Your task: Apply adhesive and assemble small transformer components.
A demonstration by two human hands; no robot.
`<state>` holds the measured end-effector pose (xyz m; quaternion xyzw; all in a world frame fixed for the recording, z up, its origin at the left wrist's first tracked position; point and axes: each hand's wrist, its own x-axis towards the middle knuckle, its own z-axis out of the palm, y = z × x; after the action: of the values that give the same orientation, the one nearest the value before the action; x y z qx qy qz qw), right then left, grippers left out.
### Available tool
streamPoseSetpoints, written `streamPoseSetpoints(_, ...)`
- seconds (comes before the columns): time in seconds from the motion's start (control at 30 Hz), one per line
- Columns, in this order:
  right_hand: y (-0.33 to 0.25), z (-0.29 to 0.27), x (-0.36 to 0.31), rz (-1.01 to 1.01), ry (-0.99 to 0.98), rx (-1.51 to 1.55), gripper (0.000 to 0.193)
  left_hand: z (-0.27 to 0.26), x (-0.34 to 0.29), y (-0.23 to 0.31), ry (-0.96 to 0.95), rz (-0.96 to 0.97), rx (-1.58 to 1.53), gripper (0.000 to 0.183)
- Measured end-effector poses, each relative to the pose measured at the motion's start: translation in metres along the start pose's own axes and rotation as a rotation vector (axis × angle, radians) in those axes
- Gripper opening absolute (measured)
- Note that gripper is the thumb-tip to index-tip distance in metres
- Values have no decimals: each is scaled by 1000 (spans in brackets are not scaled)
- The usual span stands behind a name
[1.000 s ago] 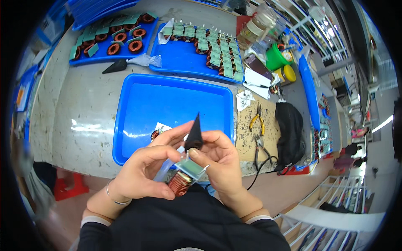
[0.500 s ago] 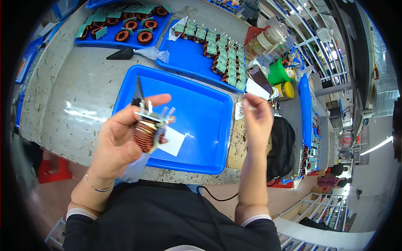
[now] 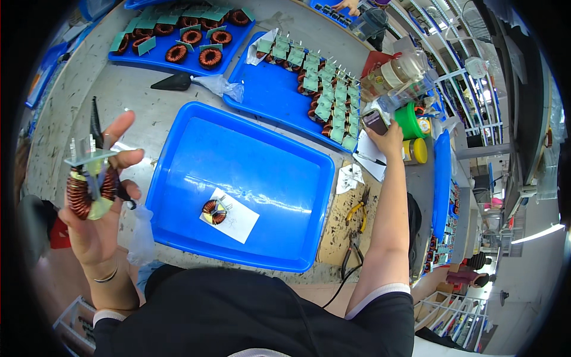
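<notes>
My left hand (image 3: 98,232), raised at the left, is closed round a copper-wound ring coil (image 3: 89,189) with a greenish board and upright pins on top. A slim black pointed thing (image 3: 95,122) rises behind the coil, and a clear plastic bag (image 3: 140,235) hangs below the fingers. My right hand (image 3: 389,141) reaches far right to a phone (image 3: 376,121) beside white paper; its fingertips are partly hidden, so a grip is unclear. Another coil (image 3: 214,212) lies on a white card (image 3: 241,224) inside the blue tray (image 3: 279,260) before me.
Behind stand two blue trays, one with loose ring coils (image 3: 210,58), one with rows of board-topped coils (image 3: 323,108). A black cone nozzle (image 3: 172,82) lies between. To the right are yellow-handled pliers (image 3: 357,215), crumpled tissue (image 3: 350,177), a green tub (image 3: 408,121) and a yellow-lidded jar (image 3: 416,152).
My left hand has moved left with the coil, revealing the coil on the card. My right hand has gone forward and right to the phone, uncovering the pliers.
</notes>
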<state>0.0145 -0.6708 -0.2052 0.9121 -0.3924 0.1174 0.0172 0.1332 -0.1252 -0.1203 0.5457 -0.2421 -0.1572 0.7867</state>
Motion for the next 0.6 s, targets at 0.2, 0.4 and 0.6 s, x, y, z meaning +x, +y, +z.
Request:
streamPoseSetpoints(0.2, -12, -1, 7, -19, -75, -50, 87, -9, 6, -8, 49, -32, -36, 89)
streamPoseSetpoints(0.4, -6, 2, 16, -56, -93, -75, 86, -7, 12, -17, -15, -73, -62, 89)
streamPoseSetpoints(0.6, -4, 3, 18, -142, -55, 16, 83, -15, 9, -19, 6, -77, -71, 85)
